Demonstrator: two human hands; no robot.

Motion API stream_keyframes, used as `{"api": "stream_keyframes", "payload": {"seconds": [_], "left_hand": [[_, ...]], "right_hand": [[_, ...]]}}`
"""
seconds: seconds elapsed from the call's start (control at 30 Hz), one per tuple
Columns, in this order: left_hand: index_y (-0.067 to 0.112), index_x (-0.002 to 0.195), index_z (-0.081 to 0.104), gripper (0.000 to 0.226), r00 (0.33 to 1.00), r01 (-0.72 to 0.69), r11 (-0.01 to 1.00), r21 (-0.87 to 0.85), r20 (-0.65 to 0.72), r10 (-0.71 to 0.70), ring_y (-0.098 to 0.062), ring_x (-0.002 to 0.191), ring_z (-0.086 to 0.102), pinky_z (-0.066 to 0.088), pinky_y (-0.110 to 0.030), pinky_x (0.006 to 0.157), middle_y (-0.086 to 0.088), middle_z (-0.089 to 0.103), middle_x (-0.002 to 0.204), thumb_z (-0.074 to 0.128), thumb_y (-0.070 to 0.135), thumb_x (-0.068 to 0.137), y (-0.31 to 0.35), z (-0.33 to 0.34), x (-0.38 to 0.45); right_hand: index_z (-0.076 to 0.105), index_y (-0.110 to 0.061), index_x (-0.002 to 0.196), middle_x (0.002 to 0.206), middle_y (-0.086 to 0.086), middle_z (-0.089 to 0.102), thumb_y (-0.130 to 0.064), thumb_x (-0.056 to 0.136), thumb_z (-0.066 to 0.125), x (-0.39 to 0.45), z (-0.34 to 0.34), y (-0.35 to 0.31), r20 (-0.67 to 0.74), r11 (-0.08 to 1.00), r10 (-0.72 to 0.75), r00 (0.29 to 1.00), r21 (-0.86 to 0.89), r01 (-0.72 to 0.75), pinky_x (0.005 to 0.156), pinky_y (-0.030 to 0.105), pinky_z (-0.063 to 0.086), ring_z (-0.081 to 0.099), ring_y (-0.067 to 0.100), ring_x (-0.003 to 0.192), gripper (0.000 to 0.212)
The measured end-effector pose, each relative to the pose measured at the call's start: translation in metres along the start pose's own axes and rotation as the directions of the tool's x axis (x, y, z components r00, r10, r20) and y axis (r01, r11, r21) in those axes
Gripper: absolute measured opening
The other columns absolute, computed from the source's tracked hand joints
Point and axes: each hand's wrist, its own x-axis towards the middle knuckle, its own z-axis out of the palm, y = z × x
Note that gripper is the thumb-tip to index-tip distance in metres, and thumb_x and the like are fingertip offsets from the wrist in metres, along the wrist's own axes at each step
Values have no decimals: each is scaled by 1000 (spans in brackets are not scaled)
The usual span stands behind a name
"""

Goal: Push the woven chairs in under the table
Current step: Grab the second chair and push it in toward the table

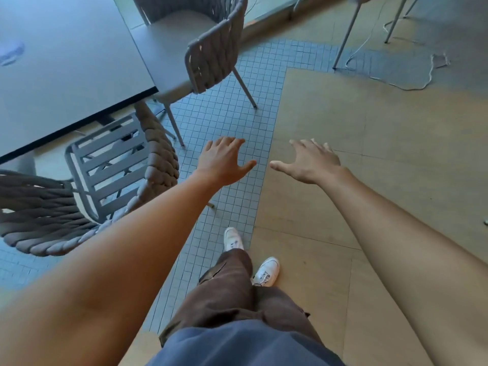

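A grey table (68,75) fills the upper left. One woven grey chair (211,56) with a pale cushioned seat stands at the table's right side, its seat partly under the tabletop. A second woven chair (155,159) with a slatted seat stands at the table's near corner, its seat mostly out from under the top. My left hand (224,159) hovers open over the tiled floor, just right of the near chair and not touching it. My right hand (309,162) is open beside it, holding nothing.
Metal legs of another chair or table (346,40) stand at the upper right, with a loose white cable (412,85) lying on the floor near them. My feet in white shoes (265,272) stand on the border of small tiles and tan flooring.
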Motion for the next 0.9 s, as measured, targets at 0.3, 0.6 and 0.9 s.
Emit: {"api": "stream_keyframes", "payload": {"seconds": [0.3,0.6,0.9], "left_hand": [[22,153,36,81,1000,21,1000,-18,13,-21,-27,143,37,27,-49,120,-8,43,154,45,73,91,-5,-15,107],[21,152,38,79,998,65,997,-42,-2,-65,-27,143,38,26,-48,119,-8,44,154,48,70,92,-31,-47,214],[22,152,39,78,985,173,983,-54,-18,-174,-25,143,38,27,-47,119,-6,44,154,46,71,91,-33,-65,301]], "right_hand": [[34,-20,156,160,8,38,-92,78,38,104,-48,13,13,1000,-24,1000,-17,24,121,55,18,26,30,150,106],[27,-24,158,163,7,33,-92,78,37,221,-101,8,15,997,-62,998,-36,63,122,54,14,21,28,152,106],[20,-25,159,163,7,31,-96,74,35,318,-152,29,35,985,-157,987,-66,159,122,54,12,19,28,153,112]]}}
